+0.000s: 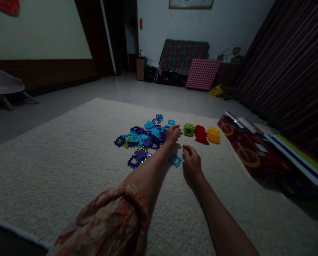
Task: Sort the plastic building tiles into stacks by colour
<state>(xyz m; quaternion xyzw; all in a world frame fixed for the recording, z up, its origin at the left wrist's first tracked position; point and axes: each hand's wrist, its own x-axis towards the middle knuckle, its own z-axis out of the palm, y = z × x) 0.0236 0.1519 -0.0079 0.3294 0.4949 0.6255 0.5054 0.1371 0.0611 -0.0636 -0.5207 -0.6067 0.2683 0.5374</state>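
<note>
My left hand (174, 134) is over the right edge of a pile of purple and blue gear-shaped plastic pieces (145, 137). Its fingers are apart and point toward a small stack of green gear pieces (189, 129); I see nothing in them. Closer to me, my right hand (192, 160) is low over the mat, its fingers loosely bent and nothing visible between them. Just left of that hand, a single light-blue ring-shaped gear piece (175, 160) lies flat. Red gear pieces (201, 134) and yellow ones (213, 135) sit in separate stacks beyond my right hand.
A cream textured mat (68, 142) covers the floor beneath the pieces. Dark red boxes (244, 153) stand along its right side, with flat coloured items on top. At far left is a pale low chair (4, 83). A cloth-covered cabinet (184, 58) stands against the back wall.
</note>
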